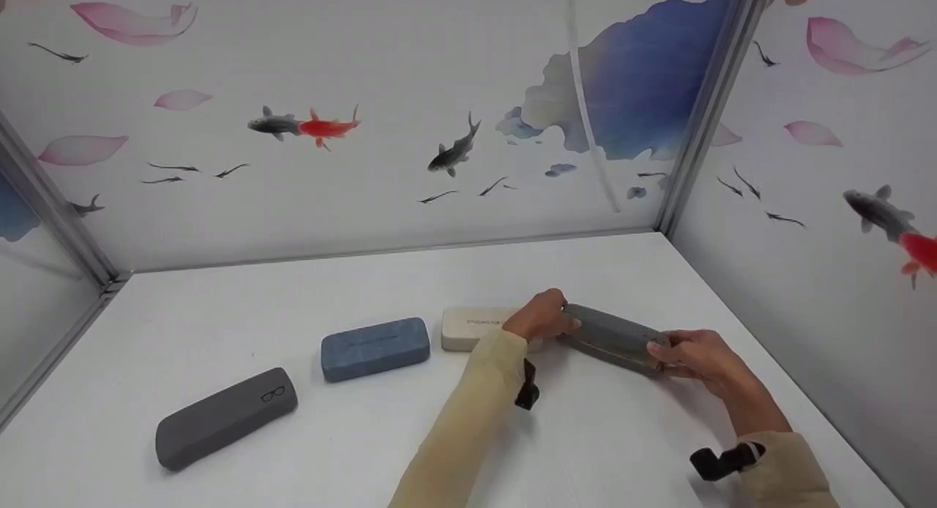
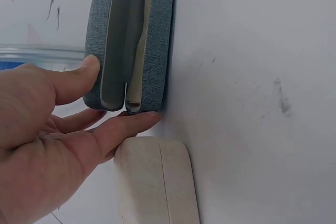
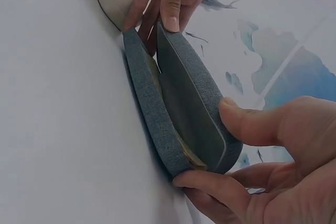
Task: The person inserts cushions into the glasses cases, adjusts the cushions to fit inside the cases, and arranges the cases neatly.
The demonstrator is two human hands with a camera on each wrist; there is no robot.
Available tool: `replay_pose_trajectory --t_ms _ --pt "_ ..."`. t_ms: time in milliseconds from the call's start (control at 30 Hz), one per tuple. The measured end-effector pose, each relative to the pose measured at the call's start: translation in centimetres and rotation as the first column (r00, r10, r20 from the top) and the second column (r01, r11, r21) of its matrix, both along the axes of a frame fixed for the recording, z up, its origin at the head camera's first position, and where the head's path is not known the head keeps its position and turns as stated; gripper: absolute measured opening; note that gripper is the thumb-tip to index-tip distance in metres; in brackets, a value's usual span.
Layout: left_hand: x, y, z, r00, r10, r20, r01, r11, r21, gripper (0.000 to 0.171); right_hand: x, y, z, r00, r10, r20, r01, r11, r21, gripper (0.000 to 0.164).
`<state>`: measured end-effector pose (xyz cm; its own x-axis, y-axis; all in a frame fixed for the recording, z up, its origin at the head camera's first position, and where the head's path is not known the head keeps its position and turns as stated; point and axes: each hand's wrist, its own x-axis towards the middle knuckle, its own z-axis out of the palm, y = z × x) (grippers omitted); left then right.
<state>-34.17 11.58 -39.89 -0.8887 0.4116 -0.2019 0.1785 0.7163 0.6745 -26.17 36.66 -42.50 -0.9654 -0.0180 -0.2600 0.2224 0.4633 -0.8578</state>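
A grey-blue fabric glasses case (image 1: 615,338) lies at the right of the table with its lid partly raised. My left hand (image 1: 543,316) grips its left end, and my right hand (image 1: 699,358) holds the other end. In the right wrist view, the right thumb (image 3: 247,121) is on the lid and the fingers are at the base. The left thumb (image 2: 79,80) likewise touches the lid in the left wrist view. Something pale yellowish shows inside along the opening. A cream glasses case (image 1: 463,334) stands just left of it, partly hidden by my left hand and sleeve.
Further left on the white table (image 1: 351,449) lie a blue glasses case (image 1: 375,349) and a dark grey one (image 1: 227,420) with a spectacles drawing, both closed. Printed wall panels (image 1: 381,222) enclose the table at the back and sides.
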Motion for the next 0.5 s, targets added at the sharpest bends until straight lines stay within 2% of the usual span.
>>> replay_pose_trajectory --t_ms 133,267,367,500 --pt "-0.06 0.17 -0.12 1.0 0.01 -0.021 -0.01 1.0 -0.024 0.045 -0.07 0.3 -0.21 1.0 -0.013 -0.011 0.013 0.999 0.032 0.075" --pt "-0.2 0.25 -0.27 0.999 0.02 -0.04 -0.021 0.999 -0.037 0.045 -0.2 0.64 -0.59 0.999 -0.046 -0.012 0.046 0.999 0.016 0.067" --pt "-0.24 0.35 -0.47 0.998 0.029 -0.048 -0.031 0.999 -0.026 0.045 -0.26 0.76 -0.71 0.998 -0.061 -0.008 0.061 0.998 -0.004 0.059" --pt "-0.06 0.52 -0.91 0.998 0.051 -0.046 -0.05 0.999 0.014 0.046 -0.3 0.61 -0.45 0.999 -0.033 -0.025 0.034 0.999 0.015 0.058"
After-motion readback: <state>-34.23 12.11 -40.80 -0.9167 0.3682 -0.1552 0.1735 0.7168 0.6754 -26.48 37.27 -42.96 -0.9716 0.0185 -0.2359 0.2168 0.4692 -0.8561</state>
